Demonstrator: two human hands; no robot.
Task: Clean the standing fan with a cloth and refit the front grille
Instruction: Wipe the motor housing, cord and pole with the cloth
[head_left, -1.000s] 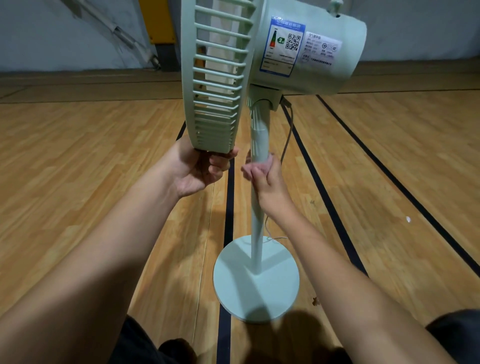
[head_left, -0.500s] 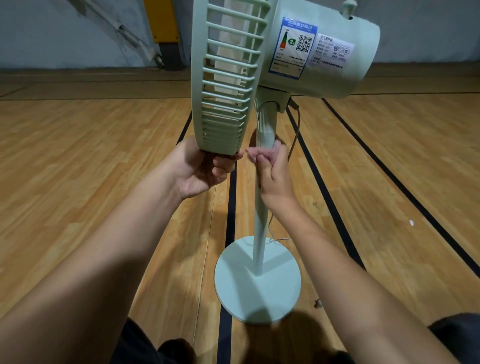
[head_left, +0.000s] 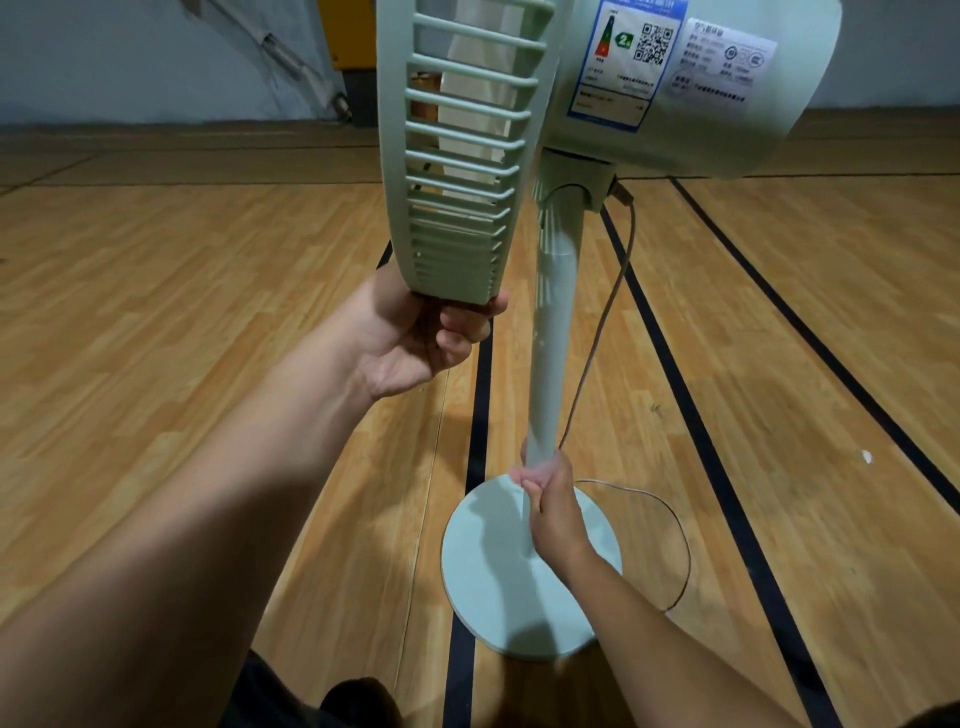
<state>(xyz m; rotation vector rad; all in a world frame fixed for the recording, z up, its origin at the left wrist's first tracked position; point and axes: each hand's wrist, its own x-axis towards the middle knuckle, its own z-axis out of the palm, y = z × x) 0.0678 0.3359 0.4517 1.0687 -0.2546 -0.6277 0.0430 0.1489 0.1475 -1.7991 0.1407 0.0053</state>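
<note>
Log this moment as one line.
left hand: grips grille bottom | right hand: wipes low pole, pink cloth

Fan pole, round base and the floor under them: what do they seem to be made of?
Pole: pale green, smooth, soft sheen; looks like plastic, though painted metal is possible. The right hand wipes it with a pink cloth.
Base: same pale green, matte, seemingly moulded plastic.
Floor: glossy plank-patterned wood or laminate with black lines.

Left hand (head_left: 415, 338) palm-up under the fan grille (head_left: 457, 156) bottom edge, fingers curled gripping it. Right hand (head_left: 550, 499) fisted around the pole (head_left: 553, 338), low, well below the grille. Both forearms extended.
</note>
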